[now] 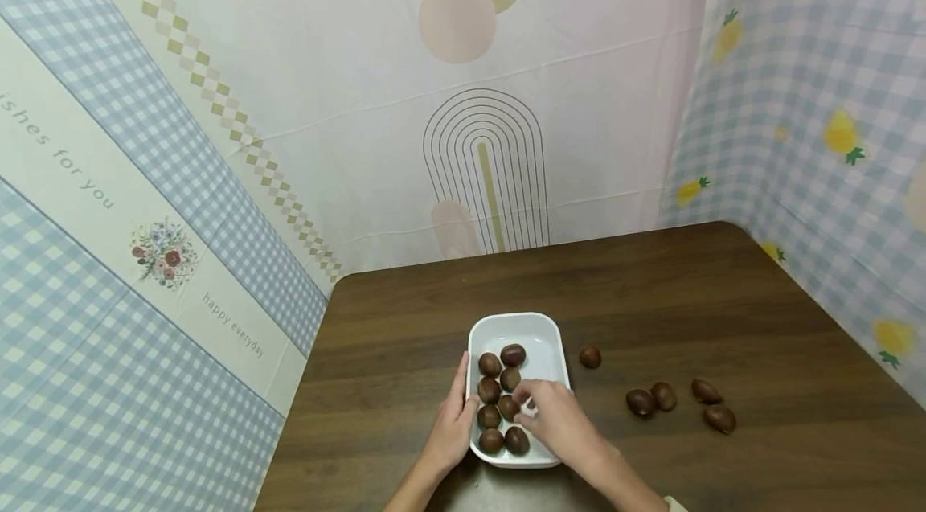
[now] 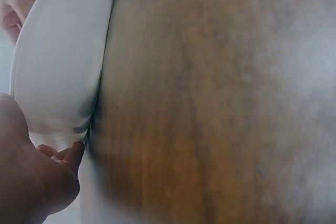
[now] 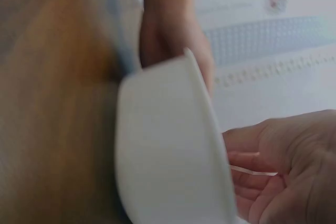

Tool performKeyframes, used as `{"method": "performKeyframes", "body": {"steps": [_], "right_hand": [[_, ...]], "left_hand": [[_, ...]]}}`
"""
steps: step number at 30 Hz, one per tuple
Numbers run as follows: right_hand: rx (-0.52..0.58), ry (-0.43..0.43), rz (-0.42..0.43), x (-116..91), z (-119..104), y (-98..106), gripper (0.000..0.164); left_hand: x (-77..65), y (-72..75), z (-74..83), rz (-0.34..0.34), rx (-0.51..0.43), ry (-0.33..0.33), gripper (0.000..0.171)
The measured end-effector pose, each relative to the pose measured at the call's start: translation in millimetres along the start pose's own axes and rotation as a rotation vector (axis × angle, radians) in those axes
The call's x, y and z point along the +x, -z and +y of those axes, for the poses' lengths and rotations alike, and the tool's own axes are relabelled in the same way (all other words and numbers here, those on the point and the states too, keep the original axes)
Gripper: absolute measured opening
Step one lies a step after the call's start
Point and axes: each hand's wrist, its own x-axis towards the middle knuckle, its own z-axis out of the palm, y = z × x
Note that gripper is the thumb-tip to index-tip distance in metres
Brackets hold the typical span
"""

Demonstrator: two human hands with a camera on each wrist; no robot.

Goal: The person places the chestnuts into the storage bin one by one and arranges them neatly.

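A white rectangular dish point(image 1: 542, 329) stands on the wooden table, with several brown chestnuts point(image 1: 489, 391) in two columns along its left half. My left hand point(image 1: 452, 428) holds the dish by its left side, thumb at the rim and fingers along the outer wall; in the left wrist view its fingertips reach low on that wall, near the tabletop. Reaching in over the right rim, my right hand point(image 1: 555, 418) pinches a chestnut point(image 1: 508, 407) in the right column between thumb and fingers. In the right wrist view the dish wall point(image 3: 168, 145) hides that chestnut.
Right of the dish, a single chestnut point(image 1: 590, 357) lies near the rim. Farther right are a touching pair of chestnuts point(image 1: 640, 403) and another pair point(image 1: 719, 418). Patterned cloth point(image 1: 347, 94) hangs behind the table point(image 1: 405, 295) and at both sides.
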Motion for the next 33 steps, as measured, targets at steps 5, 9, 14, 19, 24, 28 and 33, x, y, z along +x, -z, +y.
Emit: {"method": "performKeyframes", "body": {"steps": [5, 9, 14, 19, 24, 28, 33], "right_hand": [[0.071, 0.033, 0.060, 10.9, 12.9, 22.3, 0.030], [0.106, 0.005, 0.137, 17.4, 28.2, 38.2, 0.040], [0.109, -0.039, 0.238, 21.9, 56.6, 56.9, 0.053], [0.082, -0.113, 0.272, 22.5, 92.1, 72.3, 0.062], [0.058, -0.192, 0.208, 15.8, 117.1, 73.7, 0.066], [0.058, -0.232, 0.152, 7.9, 126.0, 66.4, 0.065], [0.047, -0.232, 0.133, 4.6, 127.9, 58.4, 0.059]], "left_hand": [[2.1, 0.7, 0.9, -0.019, -0.051, -0.015, 0.072], [2.7, 1.2, 2.4, -0.018, -0.061, -0.010, 0.072], [4.1, 1.6, 4.5, 0.013, -0.014, -0.004, 0.071], [7.0, 1.8, 4.6, 0.020, 0.006, -0.017, 0.070], [6.5, 1.7, 1.9, 0.015, 0.015, -0.017, 0.070], [2.0, 1.3, 0.7, 0.003, 0.019, -0.007, 0.070], [-1.2, 0.8, 1.8, 0.002, 0.002, -0.003, 0.071]]}}
